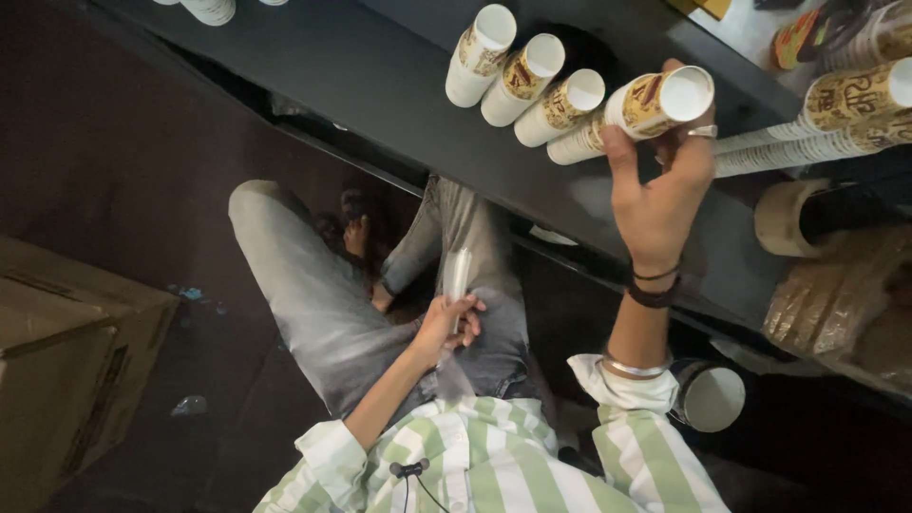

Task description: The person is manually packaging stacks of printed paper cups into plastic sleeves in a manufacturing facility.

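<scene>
Dark desk [380, 85], long and flat. Dark reddish floor [114, 161] below the desk, dimly lit. Brown cardboard box [66, 361] on the floor, well apart from the desk.

Green-striped shirt [494, 461], grey jeans [313, 304], wristbands [654, 285]

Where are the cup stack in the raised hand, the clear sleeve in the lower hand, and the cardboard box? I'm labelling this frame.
Paper cup stack [655, 100], head view: printed side near the open rim.
Clear plastic sleeve [458, 275], head view: middle of the wrap.
Cardboard box [66, 361], head view: top face.
</scene>
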